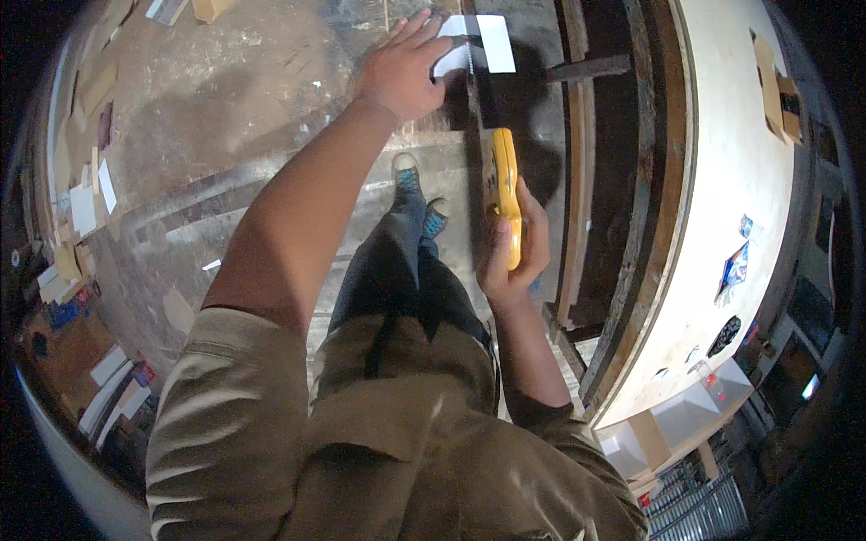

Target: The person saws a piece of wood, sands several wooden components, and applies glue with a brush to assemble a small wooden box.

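My right hand [516, 243] is wrapped round the yellow handle [507, 180] of a handsaw. Its dark blade [488, 90] points away from me and crosses a white board [496, 43] near the top of the view. The toothed edge of the blade shows on its left side. My left hand [404, 70] lies with fingers spread on the left part of that board and the brown wooden surface [298, 54] beside it, left of the blade. How deep the blade sits in the board I cannot tell.
Right of the saw run wooden beams [577, 180] with dark gaps between them. A pale panel [722, 180] stands beyond, with a white open box [695, 410] near its lower end. Board offcuts [81, 209] lie at the far left. My shoes [408, 176] are below on the floor.
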A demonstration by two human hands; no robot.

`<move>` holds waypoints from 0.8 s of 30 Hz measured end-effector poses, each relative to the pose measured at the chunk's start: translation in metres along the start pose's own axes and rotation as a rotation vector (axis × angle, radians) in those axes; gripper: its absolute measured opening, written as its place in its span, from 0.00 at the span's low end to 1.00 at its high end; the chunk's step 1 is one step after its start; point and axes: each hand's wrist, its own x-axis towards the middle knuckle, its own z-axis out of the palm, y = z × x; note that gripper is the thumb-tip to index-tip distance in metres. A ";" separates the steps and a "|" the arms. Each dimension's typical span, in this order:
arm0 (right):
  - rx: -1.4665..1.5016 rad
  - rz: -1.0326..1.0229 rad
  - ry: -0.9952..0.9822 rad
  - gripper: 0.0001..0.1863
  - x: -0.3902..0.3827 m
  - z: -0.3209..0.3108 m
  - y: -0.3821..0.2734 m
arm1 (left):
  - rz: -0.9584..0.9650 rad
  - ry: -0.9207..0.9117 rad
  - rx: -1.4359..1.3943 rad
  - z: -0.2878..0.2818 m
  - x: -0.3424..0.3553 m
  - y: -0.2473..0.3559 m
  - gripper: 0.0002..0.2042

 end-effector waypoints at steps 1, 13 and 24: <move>0.003 -0.001 -0.001 0.22 0.004 0.002 0.000 | -0.001 0.000 0.003 0.002 0.001 -0.004 0.23; 0.081 0.162 0.013 0.22 0.017 0.005 -0.017 | -0.018 0.047 -0.011 0.005 0.003 -0.004 0.22; -0.108 -0.113 0.031 0.22 0.014 0.002 -0.006 | 0.001 0.026 0.013 0.005 0.002 -0.001 0.21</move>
